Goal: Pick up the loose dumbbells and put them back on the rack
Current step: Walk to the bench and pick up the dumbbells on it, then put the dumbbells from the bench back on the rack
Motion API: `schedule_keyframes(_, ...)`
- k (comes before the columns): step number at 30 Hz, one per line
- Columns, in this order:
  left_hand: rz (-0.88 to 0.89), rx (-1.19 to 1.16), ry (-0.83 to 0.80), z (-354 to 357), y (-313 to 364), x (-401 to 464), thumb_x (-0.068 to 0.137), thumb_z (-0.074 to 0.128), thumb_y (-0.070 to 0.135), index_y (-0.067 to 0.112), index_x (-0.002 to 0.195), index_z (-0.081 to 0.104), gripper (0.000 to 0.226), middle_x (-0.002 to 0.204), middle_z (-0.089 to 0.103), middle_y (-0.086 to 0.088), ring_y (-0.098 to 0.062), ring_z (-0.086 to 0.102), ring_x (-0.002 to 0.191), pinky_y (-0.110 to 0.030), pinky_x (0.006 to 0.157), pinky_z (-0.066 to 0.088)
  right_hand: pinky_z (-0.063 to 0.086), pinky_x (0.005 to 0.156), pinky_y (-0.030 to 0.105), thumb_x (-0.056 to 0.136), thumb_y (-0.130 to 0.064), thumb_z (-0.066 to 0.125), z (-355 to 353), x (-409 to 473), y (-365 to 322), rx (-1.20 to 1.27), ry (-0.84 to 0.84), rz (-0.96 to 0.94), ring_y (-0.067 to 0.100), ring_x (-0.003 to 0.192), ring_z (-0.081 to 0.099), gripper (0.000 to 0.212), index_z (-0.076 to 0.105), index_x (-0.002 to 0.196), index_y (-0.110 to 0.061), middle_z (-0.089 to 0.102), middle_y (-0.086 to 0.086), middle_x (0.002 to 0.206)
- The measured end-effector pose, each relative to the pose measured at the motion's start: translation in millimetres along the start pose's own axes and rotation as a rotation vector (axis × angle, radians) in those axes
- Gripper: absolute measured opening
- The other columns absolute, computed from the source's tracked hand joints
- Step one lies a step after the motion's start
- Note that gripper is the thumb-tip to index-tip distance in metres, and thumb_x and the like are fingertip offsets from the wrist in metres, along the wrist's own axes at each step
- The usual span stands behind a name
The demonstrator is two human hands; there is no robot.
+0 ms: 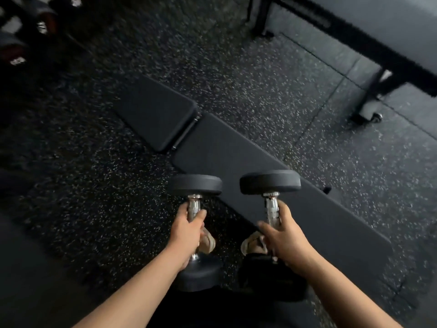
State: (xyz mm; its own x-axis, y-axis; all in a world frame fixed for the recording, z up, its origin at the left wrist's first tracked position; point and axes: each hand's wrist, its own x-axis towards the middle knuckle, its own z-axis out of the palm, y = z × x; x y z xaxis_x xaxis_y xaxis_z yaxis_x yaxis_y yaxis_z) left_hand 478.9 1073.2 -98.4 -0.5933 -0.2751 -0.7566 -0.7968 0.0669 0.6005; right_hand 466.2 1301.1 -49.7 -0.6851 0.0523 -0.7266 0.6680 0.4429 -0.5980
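I hold two black dumbbells with chrome handles, one in each hand, above the speckled floor. My left hand (pixel 186 235) grips the handle of the left dumbbell (pixel 196 184), whose far head points away from me. My right hand (pixel 283 240) grips the handle of the right dumbbell (pixel 270 181), held the same way. Their near heads sit low beneath my wrists, partly hidden. The dumbbell rack (pixel 21 36) shows blurred at the far top left, with several dumbbells on it.
A black padded bench (pixel 212 143) lies diagonally just ahead of the dumbbells. Another bench frame with a wheel (pixel 376 100) stands at the upper right. My feet in light sandals (pixel 253 243) show below the hands. Black speckled rubber flooring (pixel 82 185) spreads to the left.
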Motion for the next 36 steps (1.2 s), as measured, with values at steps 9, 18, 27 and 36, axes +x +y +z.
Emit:
schedule_keyframes(9, 0.031, -0.104, 0.117, -176.9, 6.4, 17.4, 0.097, 0.058, 0.032, 0.028, 0.119, 0.052, 0.023, 0.081, 0.065, 0.001, -0.015, 0.058, 0.064, -0.033, 0.062, 0.047, 0.049, 0.053, 0.012, 0.091, -0.013, 0.067, 128.5, -3.8, -162.7, -0.120, -0.187, -0.126, 0.003, 0.063, 0.058, 0.044, 0.044, 0.125, -0.030, 0.063, -0.002, 0.089)
schedule_keyframes(18, 0.053, -0.282, 0.221, -291.4, 64.6, 39.5, 0.098, 0.057, 0.031, 0.034, 0.128, 0.047, 0.032, 0.081, 0.063, -0.004, -0.014, 0.057, 0.061, -0.025, 0.054, 0.048, 0.043, 0.048, 0.006, 0.091, -0.017, 0.068, 221.4, 19.1, -317.4, -0.127, -0.348, -0.262, -0.011, 0.051, 0.058, 0.027, 0.051, 0.108, -0.028, 0.067, -0.010, 0.072)
schedule_keyframes(27, 0.012, -0.331, 0.292, -404.2, 160.6, 129.5, 0.098, 0.058, 0.030, 0.025, 0.132, 0.046, 0.037, 0.081, 0.064, -0.006, -0.011, 0.056, 0.054, -0.028, 0.049, 0.046, 0.043, 0.053, 0.007, 0.091, -0.020, 0.068, 303.6, 96.6, -446.2, -0.182, -0.371, -0.309, -0.007, 0.061, 0.059, 0.042, 0.046, 0.123, -0.035, 0.065, -0.005, 0.089)
schedule_keyframes(36, 0.033, -0.313, 0.262, -518.0, 280.0, 218.1, 0.100, 0.056, 0.022, 0.020, 0.116, 0.052, 0.017, 0.077, 0.057, -0.010, -0.014, 0.052, 0.050, -0.024, 0.042, 0.044, 0.053, 0.057, 0.024, 0.093, -0.018, 0.065, 364.4, 154.6, -582.5, -0.148, -0.370, -0.261, 0.012, 0.066, 0.063, 0.042, 0.046, 0.125, -0.037, 0.068, 0.007, 0.095)
